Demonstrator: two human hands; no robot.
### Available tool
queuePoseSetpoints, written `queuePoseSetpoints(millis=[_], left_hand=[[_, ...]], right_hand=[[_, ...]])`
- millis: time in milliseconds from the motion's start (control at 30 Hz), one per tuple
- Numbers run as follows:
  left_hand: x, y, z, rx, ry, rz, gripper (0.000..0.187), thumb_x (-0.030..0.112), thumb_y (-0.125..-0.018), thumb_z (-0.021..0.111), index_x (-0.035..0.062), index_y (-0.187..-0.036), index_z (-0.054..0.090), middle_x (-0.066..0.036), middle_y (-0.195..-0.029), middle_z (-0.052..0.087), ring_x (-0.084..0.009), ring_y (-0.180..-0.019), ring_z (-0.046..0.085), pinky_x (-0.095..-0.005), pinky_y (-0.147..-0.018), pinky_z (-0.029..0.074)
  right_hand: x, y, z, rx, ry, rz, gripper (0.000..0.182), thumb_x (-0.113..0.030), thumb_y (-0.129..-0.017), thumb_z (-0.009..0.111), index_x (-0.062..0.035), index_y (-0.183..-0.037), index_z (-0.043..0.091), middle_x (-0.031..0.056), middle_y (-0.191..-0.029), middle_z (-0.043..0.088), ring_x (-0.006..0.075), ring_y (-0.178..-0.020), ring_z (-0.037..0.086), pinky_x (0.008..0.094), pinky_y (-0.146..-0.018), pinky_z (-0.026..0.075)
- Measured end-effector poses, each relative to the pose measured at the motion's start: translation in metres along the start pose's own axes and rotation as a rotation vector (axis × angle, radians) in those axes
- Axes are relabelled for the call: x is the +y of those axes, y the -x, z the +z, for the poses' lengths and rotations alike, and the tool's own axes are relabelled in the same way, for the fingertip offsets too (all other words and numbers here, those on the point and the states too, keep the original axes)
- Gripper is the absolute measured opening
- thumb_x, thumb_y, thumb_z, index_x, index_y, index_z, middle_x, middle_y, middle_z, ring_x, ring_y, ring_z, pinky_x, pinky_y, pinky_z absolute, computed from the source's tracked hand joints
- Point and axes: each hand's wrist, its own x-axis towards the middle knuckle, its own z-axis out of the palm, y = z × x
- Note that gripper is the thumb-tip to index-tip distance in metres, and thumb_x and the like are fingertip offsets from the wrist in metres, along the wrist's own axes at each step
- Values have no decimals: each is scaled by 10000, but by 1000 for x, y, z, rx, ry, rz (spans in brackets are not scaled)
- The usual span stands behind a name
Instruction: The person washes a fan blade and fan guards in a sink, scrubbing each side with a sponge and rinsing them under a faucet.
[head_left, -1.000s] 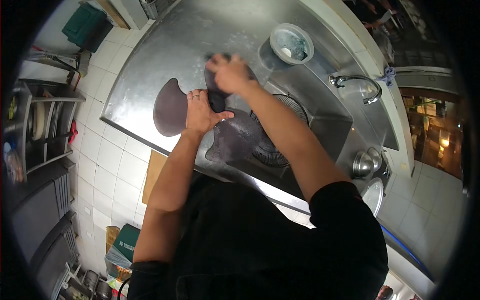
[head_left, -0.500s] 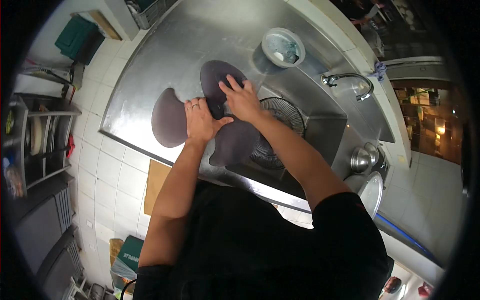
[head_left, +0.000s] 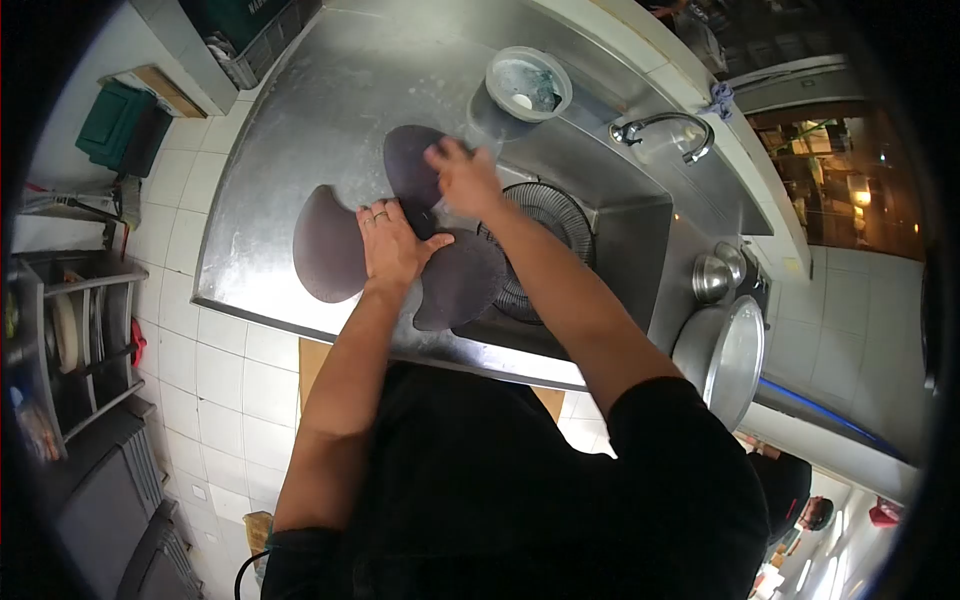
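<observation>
A dark three-bladed fan blade lies flat on the steel counter, just beside the sink, with one lobe pointing away from the person, one out to the left, and the third reaching over the sink's edge. The left hand presses down on the hub where the lobes meet, palm flat and fingers spread a little, a ring showing on one finger; it pins the blade rather than closing around it. The right hand rests on the far lobe near its right edge; it is blurred, so whether its fingers are spread or curled around something cannot be told. Inside the sink, directly beside the right forearm, a round wire fan guard lies partly under the near lobe of the blade. Further along the counter, beyond the right hand, stands a clear plastic tub with a pale lump in it. A curved tap arches over the far corner of the sink, with a cloth bunched just behind it. To the right of the sink sit two small steel bowls and, nearer the person, a large round metal tray tilted on its edge. White wall tiles run below the counter's front lip, and a shelf rack stands at the far left.
</observation>
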Motion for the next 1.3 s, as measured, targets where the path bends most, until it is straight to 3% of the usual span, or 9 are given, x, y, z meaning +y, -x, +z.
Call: queuePoseSetpoints(millis=[100,233,467,633,700,833,967,1100,1300], left_hand=[[-3,1,3,-16,26,-30,1119,676,-602,886,-124,-1298,531,-272,-1288,561,-467,-1284,466,-536,-1173,329],[1,3,-3,-29,49,-25,1110,687,-610,875,-123,-1289,538,-278,-1284,561,-473,-1277,469,-546,-1181,316],[5,6,0,-15,-1,-28,1077,673,-629,869,-111,-1286,531,-269,-1299,572,-440,-1324,483,-557,-1239,245],[2,2,5,-26,-1,2,1088,668,-627,873,-120,-1292,525,-282,-1294,563,-454,-1316,481,-575,-1235,243],[4,6,3,47,-34,-4,1092,664,-627,877,-123,-1296,521,-291,-1295,558,-463,-1320,474,-584,-1230,244],[0,-2,15,47,-29,14,1090,670,-629,875,-119,-1296,526,-300,-1300,556,-468,-1325,462,-573,-1223,255],[2,6,11,65,-49,-20,1105,680,-628,872,-126,-1297,521,-288,-1284,565,-476,-1301,462,-562,-1207,280],[2,5,11,75,-36,16,1100,662,-622,885,-136,-1283,516,-291,-1250,574,-479,-1250,481,-575,-1167,318],[-4,10,11,110,60,63,1121,691,-623,863,-130,-1298,505,-286,-1285,558,-481,-1299,452,-595,-1199,273]], right_hand=[[-8,-3,4,25,137,210,484,-208,-928,633,-263,-1408,650,50,-1548,520,442,-1201,527,509,-994,481],[18,28,14,94,139,-247,547,-224,-884,671,-209,-1426,605,157,-1524,522,394,-1233,558,534,-951,445],[24,45,-4,-9,120,263,531,-185,-906,609,-188,-1436,591,161,-1569,478,420,-1169,577,485,-934,466],[6,67,7,-36,61,-71,541,-253,-930,611,-205,-1468,588,164,-1585,466,428,-1176,572,500,-974,463],[19,50,1,15,-8,354,559,-265,-923,621,-205,-1478,593,181,-1588,456,465,-1212,544,524,-1065,421],[-10,71,15,194,146,-152,501,-172,-894,621,-134,-1393,634,214,-1455,562,411,-1169,600,494,-920,439],[-4,23,8,151,70,202,499,-188,-882,648,-148,-1378,639,193,-1424,553,420,-1118,584,503,-925,445],[-9,24,9,108,-23,-77,543,-202,-911,622,-223,-1453,595,135,-1488,544,435,-1140,567,503,-1003,443],[16,27,-4,85,-4,344,583,-241,-930,592,-244,-1511,550,162,-1572,489,495,-1211,539,520,-1078,426]])
